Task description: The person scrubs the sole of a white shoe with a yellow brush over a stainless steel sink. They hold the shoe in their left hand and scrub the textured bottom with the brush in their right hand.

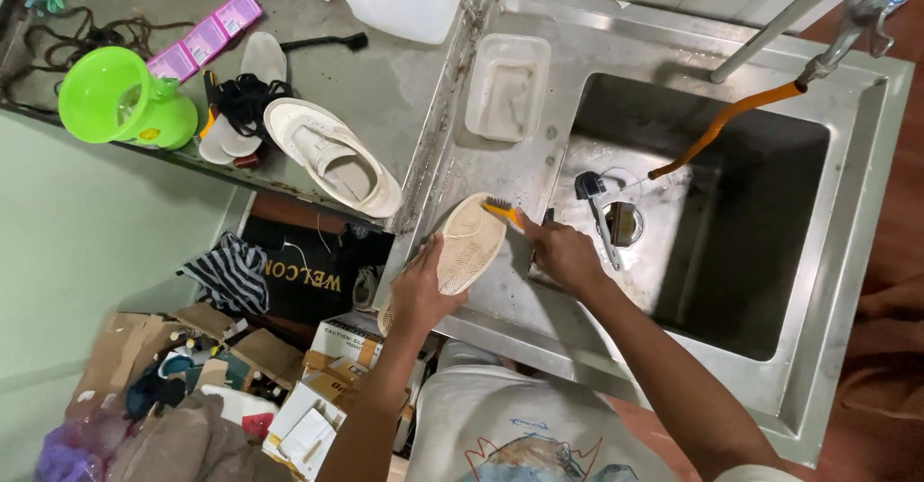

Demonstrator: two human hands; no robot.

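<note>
A: Counter, far left?
B: One green funnel [120, 100]; pink packets [205, 35] behind it; black straps [245, 97]; one white shoe [332, 155] lying upside-open near the counter's edge.

A: Below the counter?
B: A striped cloth [229, 275], a dark doormat [303, 275], cardboard boxes [332, 371].

A: Left hand [421, 294]?
B: Fingers closed around the heel end of a second shoe [467, 243], sole up, cream and dotted. The shoe rests on the steel ledge [500, 294] just left of the sink [731, 241].

A: Right hand [563, 251]?
B: Fingers clamped on a brush [502, 210] with an orange handle; its bristles touch the toe end of the sole.

A: Behind them?
B: One clear plastic tub [508, 88] on the ledge.

A: Sink?
B: Basin wet; drain [624, 222] near the hand; an orange hose [722, 126] hangs from the tap [852, 20] at the far right.
</note>
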